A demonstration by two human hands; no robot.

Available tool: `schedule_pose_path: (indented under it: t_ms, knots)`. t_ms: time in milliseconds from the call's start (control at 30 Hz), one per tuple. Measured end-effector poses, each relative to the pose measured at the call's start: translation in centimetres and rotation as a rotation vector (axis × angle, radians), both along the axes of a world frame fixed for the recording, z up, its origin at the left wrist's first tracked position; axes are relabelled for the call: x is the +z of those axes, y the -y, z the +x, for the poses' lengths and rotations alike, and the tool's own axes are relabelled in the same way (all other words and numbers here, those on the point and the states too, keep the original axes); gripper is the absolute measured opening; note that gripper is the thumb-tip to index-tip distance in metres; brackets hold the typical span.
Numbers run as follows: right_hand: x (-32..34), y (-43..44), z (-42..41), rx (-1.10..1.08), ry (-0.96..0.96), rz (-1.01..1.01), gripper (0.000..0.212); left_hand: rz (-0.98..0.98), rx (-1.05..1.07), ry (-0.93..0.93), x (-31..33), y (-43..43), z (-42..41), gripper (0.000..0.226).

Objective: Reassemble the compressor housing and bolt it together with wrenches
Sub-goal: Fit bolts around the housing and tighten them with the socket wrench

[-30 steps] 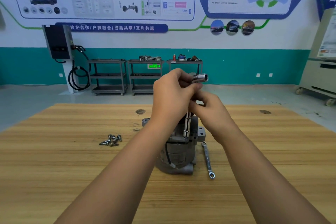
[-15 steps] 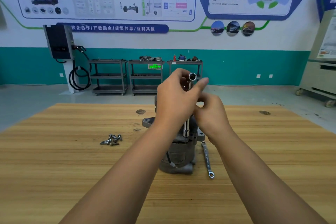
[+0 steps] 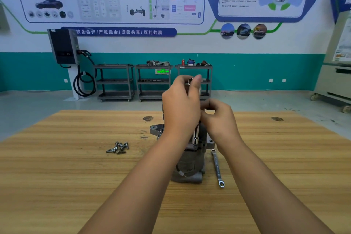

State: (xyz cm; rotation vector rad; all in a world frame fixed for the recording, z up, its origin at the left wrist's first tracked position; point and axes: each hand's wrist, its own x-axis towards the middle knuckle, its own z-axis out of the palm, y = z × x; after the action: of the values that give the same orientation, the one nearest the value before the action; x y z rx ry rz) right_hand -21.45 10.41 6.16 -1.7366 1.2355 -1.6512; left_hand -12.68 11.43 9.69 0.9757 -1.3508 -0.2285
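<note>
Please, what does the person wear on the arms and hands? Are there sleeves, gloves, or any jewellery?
Nothing worn shows. The left forearm and the right forearm are bare down to the bottom of the picture, with no sleeve in view. The left hand and the right hand have no gloves, and no ring, watch, bracelet or marking is visible.

A single view, from the person's head, faces forward and down along both forearms. It sits close: the left hand (image 3: pixel 182 104) gripping the socket wrench (image 3: pixel 195 136) fills the centre, the right hand (image 3: pixel 218 119) just right of the grip. Below the grip stands the compressor housing (image 3: pixel 190 165) on the table (image 3: pixel 76 176). Far beyond the grip, the wide lens catches carts (image 3: pixel 114 81) and wall (image 3: pixel 190 45).
</note>
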Motion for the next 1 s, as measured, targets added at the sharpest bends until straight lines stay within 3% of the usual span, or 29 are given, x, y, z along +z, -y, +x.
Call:
schedule_pose_path:
  t_ms: [133,300,667,767,900,1000]
  knots:
    - [0.0,0.1,-0.3,0.138,-0.064,0.006,0.009,0.118,-0.229,-0.166,0.3,0.8,0.7,0.024]
    - [-0.4,0.5,-0.9,0.286,0.015,0.041,0.023,0.263,-0.496,-0.411,1.1,1.6,0.5,0.032]
    - [-0.8,1.0,-0.6,0.304,0.108,0.027,0.008,0.654,-0.805,-0.402,3.1,2.8,1.2,0.041]
    - [-0.8,0.9,-0.4,0.298,0.121,0.032,0.006,0.597,-0.65,-0.357,3.1,2.4,0.9,0.041]
    - [-0.7,0.6,0.0,0.294,0.126,0.0,0.01,0.333,-0.138,-0.015,2.1,1.2,-0.4,0.038]
    - [-0.8,0.4,0.1,0.261,0.124,-0.009,0.011,0.225,0.005,-0.02,1.4,0.5,-0.9,0.024]
